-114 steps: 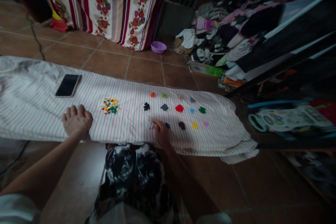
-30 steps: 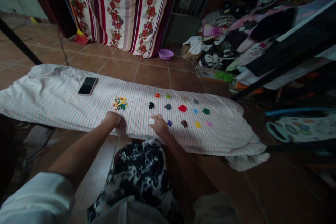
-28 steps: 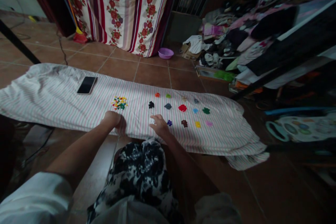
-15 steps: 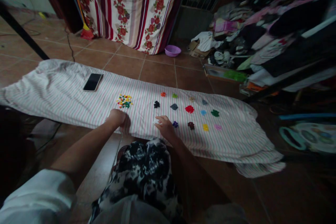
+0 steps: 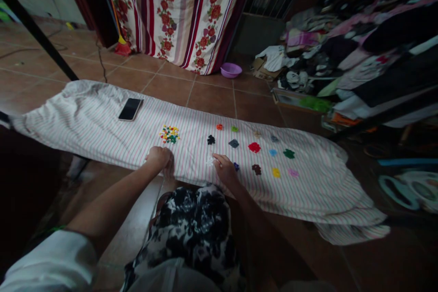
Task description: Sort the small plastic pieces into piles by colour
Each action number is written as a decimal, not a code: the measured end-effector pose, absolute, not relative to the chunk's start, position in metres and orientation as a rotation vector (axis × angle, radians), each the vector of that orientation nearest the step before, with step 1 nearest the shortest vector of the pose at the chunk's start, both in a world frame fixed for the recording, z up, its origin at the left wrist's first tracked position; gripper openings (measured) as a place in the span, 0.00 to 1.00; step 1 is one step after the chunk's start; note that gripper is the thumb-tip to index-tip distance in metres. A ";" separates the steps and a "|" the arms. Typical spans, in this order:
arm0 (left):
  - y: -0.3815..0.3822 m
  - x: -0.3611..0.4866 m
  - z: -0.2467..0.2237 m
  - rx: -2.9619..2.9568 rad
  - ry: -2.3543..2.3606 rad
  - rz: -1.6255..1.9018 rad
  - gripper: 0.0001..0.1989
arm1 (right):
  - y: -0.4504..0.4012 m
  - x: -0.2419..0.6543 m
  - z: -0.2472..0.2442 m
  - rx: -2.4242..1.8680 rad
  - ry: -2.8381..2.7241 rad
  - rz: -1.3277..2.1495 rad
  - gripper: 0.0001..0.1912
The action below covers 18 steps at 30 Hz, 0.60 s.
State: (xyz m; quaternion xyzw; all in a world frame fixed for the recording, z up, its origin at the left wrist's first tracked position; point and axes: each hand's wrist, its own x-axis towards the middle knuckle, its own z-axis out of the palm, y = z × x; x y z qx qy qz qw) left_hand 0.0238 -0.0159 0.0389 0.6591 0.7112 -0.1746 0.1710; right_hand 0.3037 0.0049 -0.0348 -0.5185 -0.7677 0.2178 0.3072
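My left hand [image 5: 159,157] is closed in a fist on the striped cloth [image 5: 191,123], just below a mixed heap of small yellow, red and green pieces [image 5: 170,134]. Whatever the fist may hold is hidden. My right hand [image 5: 225,169] reaches its fingers, slightly apart, to a small group of white pieces [image 5: 210,161] and touches its edge. Beside that hand, partly covered, are dark purple pieces [image 5: 236,167]. Above lie black pieces [image 5: 211,139] and grey pieces [image 5: 233,143]. The pieces are too small to name their kind.
Rightward lie separate groups of red [image 5: 254,147], brown [image 5: 256,169], yellow [image 5: 276,172], pink [image 5: 293,173] and dark green pieces [image 5: 289,153]. A phone [image 5: 130,109] rests on the cloth's left part. Beyond are a purple basin [image 5: 231,70], a floral curtain [image 5: 188,18] and heaped clothes [image 5: 342,41].
The view has shifted, so everything sits slightly further right and lower. My right hand's fingers have drawn to the right side of the white pieces, uncovering more of them. My left fist stays put.
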 end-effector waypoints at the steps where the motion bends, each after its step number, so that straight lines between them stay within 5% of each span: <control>1: -0.017 0.024 0.040 1.872 2.026 -0.512 0.22 | 0.007 0.302 -0.032 -1.384 -2.023 0.558 0.19; 18: -0.022 0.032 0.051 1.933 1.958 -0.649 0.21 | 0.082 0.157 0.000 -1.269 -2.503 0.567 0.20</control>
